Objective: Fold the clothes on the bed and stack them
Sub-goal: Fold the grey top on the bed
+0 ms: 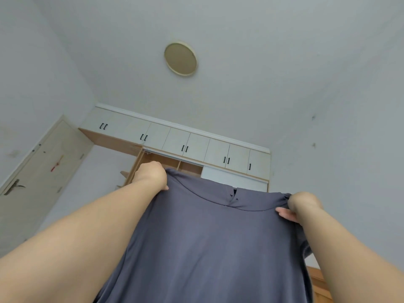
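Grey shirt (207, 243) hangs in the air in front of my camera, held up by its top edge and spread between both hands; I see it fill the lower centre of the view, with its neckline seam curving across the top and a small notch at the collar centre. No brand, label or print is legible on the fabric.

Left hand (150, 174) grips the upper left corner of the shirt. The fingers are curled over the fabric edge, knuckles toward the ceiling, and a fingertip shows at the lower edge of the fist. The left forearm runs up from the lower left of the view, extended and raised.

Right hand (300, 205) grips the upper right corner, where the cloth bunches. The thumb (285, 213) presses on the near side of the fabric, with the other fingers wrapped behind it. The right forearm rises from the lower right corner.

Behind the shirt I see a white wardrobe (196, 145) with upper cabinet doors and black handles, and open wooden compartments below them. A door (37, 171) stands at left, carrying a red mark I cannot read. A round ceiling lamp (180, 58) sits overhead. A wooden edge (317, 281) shows at lower right.
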